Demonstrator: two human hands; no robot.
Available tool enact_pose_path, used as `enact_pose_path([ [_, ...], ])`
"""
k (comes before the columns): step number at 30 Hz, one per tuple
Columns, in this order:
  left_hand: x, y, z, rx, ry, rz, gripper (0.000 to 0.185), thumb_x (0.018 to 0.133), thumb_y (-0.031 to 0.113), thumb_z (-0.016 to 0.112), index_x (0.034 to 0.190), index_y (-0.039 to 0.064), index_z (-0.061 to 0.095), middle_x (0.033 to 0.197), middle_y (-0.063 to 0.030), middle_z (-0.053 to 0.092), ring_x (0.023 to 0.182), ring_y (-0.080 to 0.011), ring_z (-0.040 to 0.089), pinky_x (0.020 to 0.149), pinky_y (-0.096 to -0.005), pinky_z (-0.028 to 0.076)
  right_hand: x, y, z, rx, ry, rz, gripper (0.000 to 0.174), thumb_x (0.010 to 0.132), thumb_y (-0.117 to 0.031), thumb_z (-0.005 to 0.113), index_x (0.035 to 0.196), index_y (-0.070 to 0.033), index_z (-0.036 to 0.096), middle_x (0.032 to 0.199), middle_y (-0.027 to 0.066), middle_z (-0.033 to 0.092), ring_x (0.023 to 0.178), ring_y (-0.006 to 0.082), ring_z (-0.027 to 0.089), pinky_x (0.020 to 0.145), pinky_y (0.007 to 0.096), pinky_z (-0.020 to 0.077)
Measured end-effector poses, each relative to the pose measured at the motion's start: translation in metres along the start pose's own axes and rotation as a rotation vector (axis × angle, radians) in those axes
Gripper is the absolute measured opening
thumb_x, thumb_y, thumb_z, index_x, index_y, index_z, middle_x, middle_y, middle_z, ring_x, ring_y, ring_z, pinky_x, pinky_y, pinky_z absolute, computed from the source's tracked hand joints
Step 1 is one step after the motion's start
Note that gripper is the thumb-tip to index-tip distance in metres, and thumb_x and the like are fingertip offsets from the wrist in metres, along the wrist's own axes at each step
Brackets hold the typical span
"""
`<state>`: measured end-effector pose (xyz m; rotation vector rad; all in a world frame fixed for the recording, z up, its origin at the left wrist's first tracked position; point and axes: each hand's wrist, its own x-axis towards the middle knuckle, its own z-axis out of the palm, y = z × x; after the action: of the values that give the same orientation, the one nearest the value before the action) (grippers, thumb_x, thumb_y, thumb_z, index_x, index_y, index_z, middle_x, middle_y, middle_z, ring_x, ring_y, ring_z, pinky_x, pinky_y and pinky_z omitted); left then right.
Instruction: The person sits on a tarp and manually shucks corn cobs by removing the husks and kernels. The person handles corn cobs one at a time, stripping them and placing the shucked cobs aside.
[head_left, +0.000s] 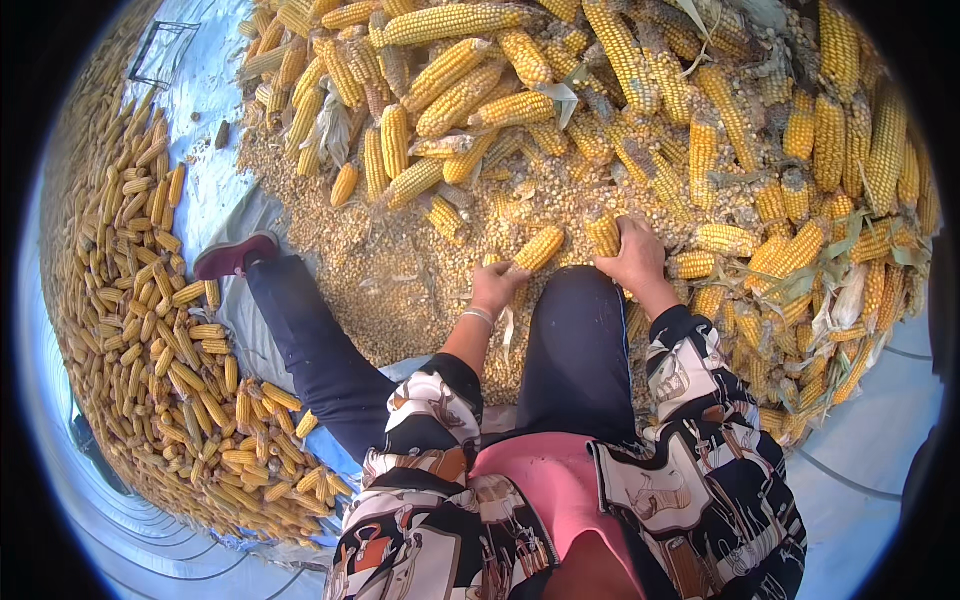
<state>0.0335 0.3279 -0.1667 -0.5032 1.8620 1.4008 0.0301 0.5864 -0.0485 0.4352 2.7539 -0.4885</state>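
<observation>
My left hand (496, 287) holds a yellow corn cob (539, 248) by its lower end, and the cob tilts up to the right. A small yellow piece shows just above the fingers of that hand. My right hand (637, 253) is closed around another corn cob (601, 232), beside my bent knee. Under both hands lie loose corn kernels (390, 285) mixed with chaff. A short corn cob (446, 219) rests on the kernels beyond my left hand.
A big heap of corn cobs (457, 97), some with dry husks (334, 124), rises ahead and to the right. Another long heap of cobs (150, 337) lies at the left on blue-white sheeting (202, 180). My outstretched leg (315, 337) crosses between the left heap and the kernels.
</observation>
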Motion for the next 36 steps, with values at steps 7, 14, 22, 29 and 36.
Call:
enact_pose_path([
  [7, -0.069, 0.074, -0.033, -0.096, -0.141, -0.116, 0.047, 0.090, 0.032, 0.068, 0.119, -0.005, 0.061, 0.114, -0.0104, 0.066, 0.106, -0.0198, 0.062, 0.087, -0.0370, 0.050, -0.017, 0.016, -0.040, 0.851, 0.042, 0.039, 0.049, 0.066, -0.024, 0.076, 0.108, -0.005, 0.059, 0.098, 0.0114, 0.066, 0.092, 0.0320, 0.064, 0.083, 0.0421, 0.0510],
  [14, -0.180, 0.068, 0.015, -0.838, -0.495, -0.047, 0.043, 0.095, 0.040, 0.058, 0.128, 0.011, 0.053, 0.113, -0.0077, 0.061, 0.112, -0.0290, 0.057, 0.096, -0.0598, 0.044, -0.119, -0.013, -0.035, 2.045, -0.307, 0.006, 0.050, 0.079, -0.024, 0.069, 0.120, -0.001, 0.053, 0.113, 0.0117, 0.060, 0.111, 0.0262, 0.054, 0.100, 0.0413, 0.0417],
  [22, -0.266, -0.019, -0.027, -1.116, -0.407, -0.316, 0.041, 0.099, 0.044, 0.047, 0.128, 0.016, 0.058, 0.125, -0.0071, 0.062, 0.113, -0.0255, 0.061, 0.093, -0.0505, 0.052, -0.214, -0.125, 0.027, 1.756, -0.529, 0.517, 0.035, 0.083, -0.022, 0.067, 0.113, -0.006, 0.058, 0.111, 0.0115, 0.065, 0.104, 0.0277, 0.062, 0.096, 0.0450, 0.0487],
  [29, -0.393, 0.006, -0.327, -1.588, -0.212, 0.765, 0.053, 0.099, 0.046, 0.044, 0.135, 0.007, 0.049, 0.133, -0.0131, 0.055, 0.120, -0.0322, 0.055, 0.102, -0.0508, 0.046, -0.264, -0.496, -0.066, 1.555, -1.083, -0.768, 0.056, 0.088, -0.023, 0.069, 0.130, 0.003, 0.044, 0.120, 0.0138, 0.060, 0.109, 0.0235, 0.061, 0.095, 0.0361, 0.0502],
  [36, -0.581, -0.039, -0.514, -1.305, 1.104, 1.186, 0.046, 0.100, 0.036, 0.049, 0.140, 0.015, 0.040, 0.146, -0.0209, 0.037, 0.121, -0.0326, 0.054, 0.101, -0.0407, 0.050, -0.369, -0.587, -0.093, 0.806, -0.181, -1.798, 0.061, 0.074, -0.026, 0.077, 0.126, -0.004, 0.054, 0.126, 0.0190, 0.056, 0.115, 0.0363, 0.056, 0.097, 0.0409, 0.0464],
])
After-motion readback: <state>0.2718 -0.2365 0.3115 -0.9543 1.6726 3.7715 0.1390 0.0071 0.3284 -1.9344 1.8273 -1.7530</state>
